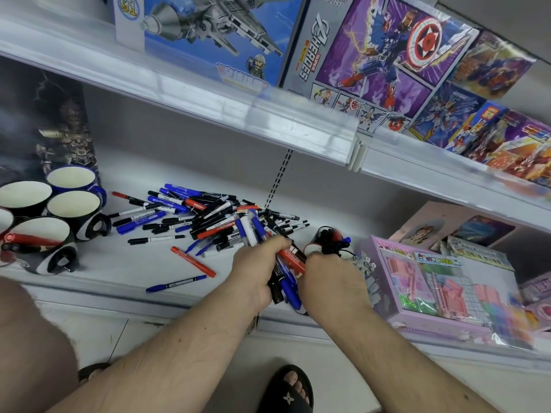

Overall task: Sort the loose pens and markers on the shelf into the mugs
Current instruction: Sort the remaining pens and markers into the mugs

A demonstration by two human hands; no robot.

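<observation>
A heap of loose pens and markers (208, 216) in blue, black and red lies on the white shelf (119, 263). At the heap's right end my left hand (256, 272) grips a bundle of markers (286, 263), blue, black and red. My right hand (331, 278) touches the same bundle from the right; its fingers are hidden behind it. Several mugs (74, 204) with white insides stand at the shelf's left. The nearest mug (44, 245) holds a red marker (32, 239).
A pink toy box (432, 281) lies right of my hands, with a small black and red toy (328, 239) behind them. The upper shelf's edge (268, 114) overhangs with toy boxes on it. My sandalled foot (289, 389) stands on the floor below.
</observation>
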